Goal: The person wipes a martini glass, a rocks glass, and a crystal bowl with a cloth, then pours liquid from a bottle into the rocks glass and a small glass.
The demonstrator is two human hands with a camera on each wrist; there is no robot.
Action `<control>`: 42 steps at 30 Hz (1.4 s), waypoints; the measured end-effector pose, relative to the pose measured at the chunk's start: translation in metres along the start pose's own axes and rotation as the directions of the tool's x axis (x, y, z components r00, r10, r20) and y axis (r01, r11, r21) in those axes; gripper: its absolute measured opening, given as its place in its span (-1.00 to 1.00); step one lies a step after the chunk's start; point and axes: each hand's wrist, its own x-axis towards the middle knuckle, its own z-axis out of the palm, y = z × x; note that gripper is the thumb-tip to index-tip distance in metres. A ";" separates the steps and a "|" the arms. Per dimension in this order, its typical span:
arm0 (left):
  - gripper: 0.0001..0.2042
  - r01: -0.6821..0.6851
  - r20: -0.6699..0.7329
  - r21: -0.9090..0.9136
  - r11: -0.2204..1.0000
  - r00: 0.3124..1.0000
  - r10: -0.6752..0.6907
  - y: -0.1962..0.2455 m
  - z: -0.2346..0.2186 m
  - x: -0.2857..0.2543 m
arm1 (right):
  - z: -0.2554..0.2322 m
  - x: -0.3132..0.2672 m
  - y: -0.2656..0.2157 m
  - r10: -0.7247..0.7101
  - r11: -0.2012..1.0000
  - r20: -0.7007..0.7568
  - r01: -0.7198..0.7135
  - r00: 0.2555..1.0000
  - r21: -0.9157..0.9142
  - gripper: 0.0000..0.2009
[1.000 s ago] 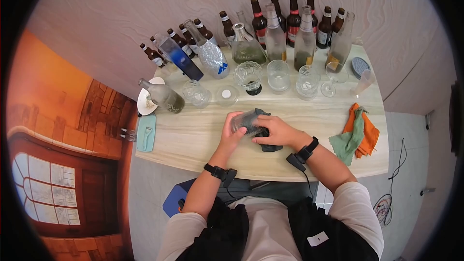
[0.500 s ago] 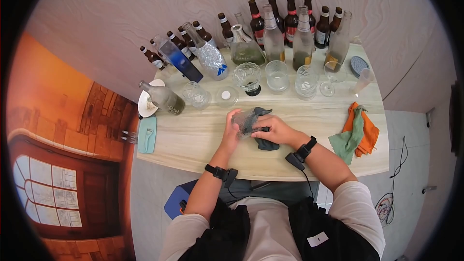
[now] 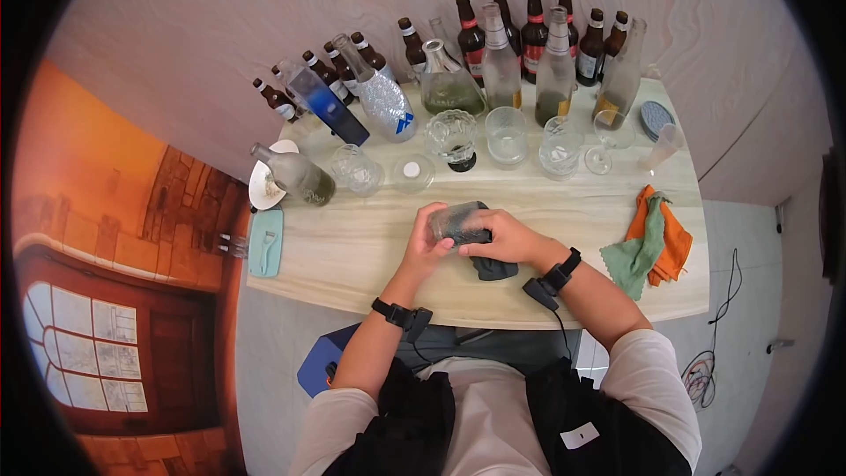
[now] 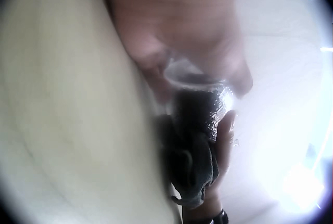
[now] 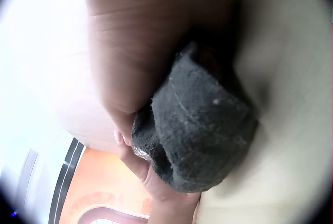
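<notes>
A clear textured glass [image 3: 448, 222] lies sideways between both hands above the table's front middle. The left hand [image 3: 426, 242] curls its fingers and thumb round the base end. At the mouth end the right hand [image 3: 511, 238] grips a dark grey cloth [image 3: 493, 270], part of which fills the inside of the glass. In the left wrist view the dark cloth [image 4: 190, 167] hangs out of the patterned glass [image 4: 216, 114]. The right wrist view shows the bunched cloth [image 5: 203, 125] below the right palm, hiding most of the glass and the right fingertips.
Behind the hands stand a row of glasses [image 3: 507, 139], a glass lid [image 3: 413, 173] and many bottles [image 3: 553, 79]. Orange [image 3: 674, 247] and green [image 3: 636, 256] cloths lie at the right, a teal tray [image 3: 265, 242] with a peeler and a white plate [image 3: 262, 187] at the left.
The glass has turned a little between the hands, and the cloth's upper part has moved with the right fingers. Both hands keep their hold, with small shifts of the fingers.
</notes>
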 end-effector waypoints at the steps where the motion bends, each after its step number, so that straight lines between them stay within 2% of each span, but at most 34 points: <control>1: -0.36 -0.001 -0.004 -0.001 1.000 1.000 0.001 0.001 0.001 -0.001 | -0.001 0.001 -0.001 0.018 0.998 0.034 -0.020 0.999 0.054 -0.67; 2: -0.35 0.012 0.006 -0.002 1.000 1.000 -0.012 0.002 0.001 0.000 | 0.000 0.000 0.000 0.017 0.998 0.037 -0.019 0.999 0.053 -0.67; 4: -0.34 0.024 0.017 -0.002 1.000 1.000 -0.024 0.000 0.001 0.001 | 0.003 -0.001 0.005 0.049 0.982 0.072 -0.061 0.996 0.180 -0.73; 5: -0.34 0.014 -0.017 0.011 1.000 1.000 -0.013 -0.002 0.000 0.002 | 0.004 -0.001 0.008 0.049 0.982 0.071 -0.061 0.996 0.180 -0.73; 7: -0.35 0.005 -0.049 0.024 1.000 0.999 -0.003 0.001 0.002 0.004 | 0.006 -0.001 0.009 -0.054 0.994 -0.024 0.056 0.998 0.097 -0.78; 8: -0.35 0.109 -0.050 -0.150 0.983 0.992 -0.118 0.009 0.005 0.005 | 0.005 -0.001 0.007 -0.055 0.994 -0.024 0.057 0.998 0.096 -0.78; 9: -0.35 0.206 -0.032 -0.320 0.925 0.973 -0.228 0.013 0.007 0.007 | 0.003 -0.001 0.004 -0.107 0.992 -0.047 0.104 0.993 -0.069 -0.79; 10: -0.35 0.205 -0.035 -0.321 0.925 0.973 -0.228 0.013 0.004 0.009 | 0.002 -0.001 0.001 -0.161 0.962 -0.060 0.143 0.985 -0.232 -0.80; 12: -0.35 0.361 0.025 -0.254 0.897 0.930 -0.367 0.011 -0.004 0.010 | 0.005 -0.001 0.007 -0.137 0.974 -0.072 0.121 0.988 -0.194 -0.78; 13: -0.35 0.362 0.025 -0.257 0.896 0.930 -0.368 0.009 -0.003 0.010 | 0.005 0.000 0.008 -0.113 0.982 -0.087 0.099 0.990 -0.159 -0.76; 15: -0.32 0.252 -0.009 -0.163 0.954 0.966 -0.257 0.006 -0.001 0.009 | 0.006 -0.001 0.004 -0.097 0.984 -0.065 0.086 0.993 -0.154 -0.74; 16: -0.32 0.254 -0.008 -0.163 0.953 0.966 -0.259 0.004 -0.002 0.009 | 0.006 -0.001 0.002 -0.084 0.986 -0.045 0.076 0.995 -0.149 -0.72; 18: -0.30 0.059 0.025 0.027 0.998 0.998 -0.060 -0.001 -0.005 0.008 | 0.006 -0.002 0.002 -0.058 0.989 -0.038 0.053 0.998 -0.136 -0.70; 20: -0.28 0.046 0.025 0.022 0.999 0.999 -0.047 0.006 0.002 0.004 | 0.005 -0.004 0.005 -0.025 0.993 -0.025 0.022 0.999 -0.118 -0.68; 22: -0.26 0.035 0.023 0.014 0.999 0.999 -0.035 0.005 0.004 0.001 | 0.002 -0.002 0.008 -0.039 0.999 0.024 0.039 0.999 -0.016 -0.67; 24: -0.22 -0.016 0.045 0.120 0.993 0.999 0.011 -0.002 0.002 -0.002 | 0.000 0.000 0.009 -0.024 0.999 0.058 0.022 0.998 0.046 -0.68; 26: -0.21 0.029 0.041 0.081 0.996 0.999 -0.032 0.000 0.003 -0.005 | -0.002 -0.001 0.003 0.004 0.988 0.123 -0.023 0.992 0.155 -0.73; 28: -0.20 0.064 0.045 0.045 0.997 0.997 -0.066 -0.003 0.001 0.000 | 0.002 -0.002 0.006 -0.007 0.992 0.081 -0.003 0.997 0.124 -0.74; 30: -0.22 0.117 -0.025 -0.192 0.974 0.992 -0.124 -0.008 -0.002 0.005 | 0.004 -0.003 0.006 -0.023 0.996 0.035 0.020 0.999 0.092 -0.76; 32: -0.23 0.171 -0.006 -0.224 0.959 0.984 -0.176 -0.004 -0.005 0.011 | 0.003 -0.003 0.002 -0.063 0.980 -0.002 0.061 0.998 -0.191 -0.73; 33: -0.25 0.219 0.010 -0.256 0.942 0.975 -0.224 -0.003 -0.006 0.012 | 0.004 -0.003 0.004 -0.059 0.980 -0.004 0.057 0.998 -0.189 -0.73; 35: -0.27 0.220 0.017 -0.208 0.953 0.975 -0.222 -0.005 -0.011 0.011 | 0.007 -0.002 0.008 -0.119 0.980 -0.054 0.109 0.991 -0.167 -0.71; 37: -0.28 0.221 0.026 -0.160 0.962 0.975 -0.220 -0.003 -0.009 0.008 | 0.007 -0.001 0.005 -0.117 0.986 -0.064 0.108 0.991 -0.126 -0.72; 39: -0.29 0.104 0.019 0.043 0.994 0.994 -0.105 0.007 -0.003 0.006 | 0.005 -0.002 0.006 -0.114 0.990 -0.083 0.107 0.990 -0.088 -0.71; 41: -0.29 0.075 0.013 0.058 0.996 0.997 -0.076 0.006 0.002 0.003 | 0.002 -0.002 0.011 -0.014 1.000 0.043 0.014 0.999 0.002 -0.69; 42: -0.29 0.040 0.001 0.074 0.996 0.999 -0.041 0.006 0.004 0.002 | 0.002 -0.002 0.012 -0.010 1.000 0.037 0.010 0.999 0.004 -0.69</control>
